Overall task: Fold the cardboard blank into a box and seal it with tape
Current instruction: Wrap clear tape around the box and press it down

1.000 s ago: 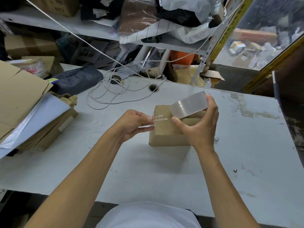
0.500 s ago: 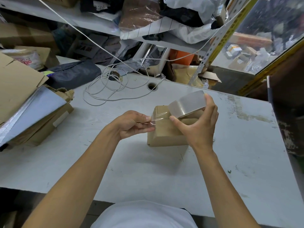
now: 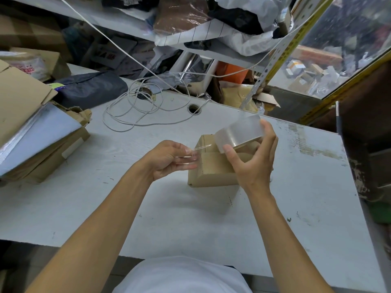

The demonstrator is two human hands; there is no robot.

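Observation:
A small brown cardboard box (image 3: 213, 172), folded shut, lies on the white table (image 3: 190, 218) in the middle. Above it my right hand (image 3: 254, 163) grips a roll of clear tape (image 3: 241, 132), held tilted over the box's far right part. My left hand (image 3: 171, 159), just left of the box, pinches the free end of the clear tape strip (image 3: 196, 153) between thumb and fingers. A short length of strip stretches between the roll and my left fingers. The right hand hides the box's right side.
A stack of flattened cardboard and a silver mailer (image 3: 36, 132) lies at the left. A looped white cord (image 3: 143, 111) and a cable hole (image 3: 193, 107) sit behind the box. A cluttered shelf (image 3: 190, 24) runs along the back.
Both hands hold nearly the same pose; the strip between roll and left fingers has lengthened slightly. The camera view shifted a little.

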